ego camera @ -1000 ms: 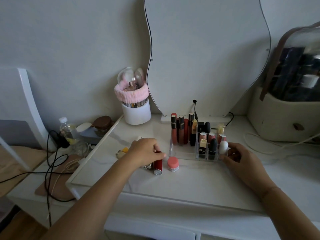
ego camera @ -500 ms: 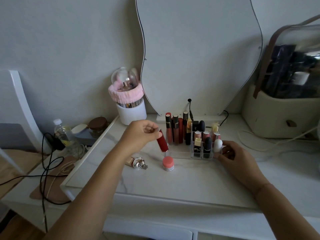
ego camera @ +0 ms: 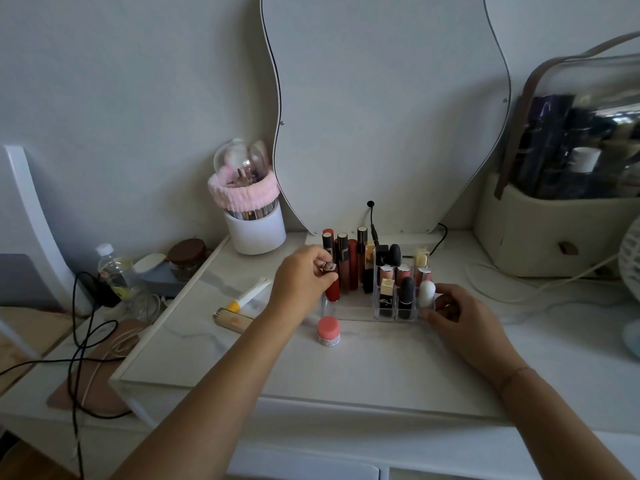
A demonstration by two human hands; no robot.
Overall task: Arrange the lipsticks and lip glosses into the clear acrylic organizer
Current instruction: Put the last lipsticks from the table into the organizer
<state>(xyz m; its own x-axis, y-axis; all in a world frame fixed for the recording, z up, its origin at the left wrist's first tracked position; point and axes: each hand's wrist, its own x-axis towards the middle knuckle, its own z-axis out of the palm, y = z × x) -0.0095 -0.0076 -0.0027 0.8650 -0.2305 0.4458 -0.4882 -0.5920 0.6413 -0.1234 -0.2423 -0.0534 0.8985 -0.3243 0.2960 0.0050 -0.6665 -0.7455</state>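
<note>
The clear acrylic organizer [ego camera: 353,311] stands in the middle of the white table, holding several upright lip glosses [ego camera: 344,263] at its back left and several lipsticks [ego camera: 406,294] in its right compartments. My left hand [ego camera: 301,282] grips a red lip gloss tube [ego camera: 332,288] by its top, upright at the organizer's front left corner. My right hand [ego camera: 457,315] holds the organizer's right end beside a white capsule-shaped tube [ego camera: 426,293]. A pink-lidded lip balm jar [ego camera: 328,330], a beige compact tube [ego camera: 233,319] and a white-and-yellow tube [ego camera: 250,294] lie on the table outside it.
A wavy mirror [ego camera: 381,109] leans on the wall behind. A white brush holder with a pink headband [ego camera: 251,216] stands at the back left, a beige cosmetic case [ego camera: 561,220] at the right. Black cables [ego camera: 83,341], a bottle [ego camera: 110,268] and a jar [ego camera: 187,254] sit left.
My left hand picked the red lip gloss tube off the table, lifted it and carried it right to the organizer's front left corner. My right hand stayed on the organizer.
</note>
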